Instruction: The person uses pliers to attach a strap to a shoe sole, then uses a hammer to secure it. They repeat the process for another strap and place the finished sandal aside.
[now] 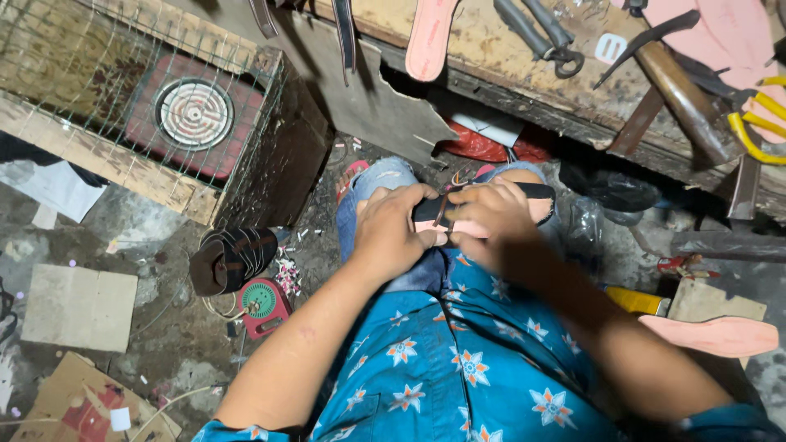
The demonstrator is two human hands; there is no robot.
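1. Your left hand is curled shut on the near-left end of the black strap, thumb & fingers pinching it over your knee.
2. Your right hand is blurred; fingers bent down on the pink sole and the strap, gripping both. Can't tell exactly how tight.
3. Strap + sole sit mid-scene on your lap, above the blue floral shirt, strap lying across the sole's top.
4. Far left: wire-mesh box w/ a round coil heater inside.
5. Near left, on the floor: dark sandal, just beside a small red-green dial unit.
6. Far right, on the wooden bench: hammer, yellow-handled pliers, more pink soles.
7. Near right: another pink sole, well apart from your hands.
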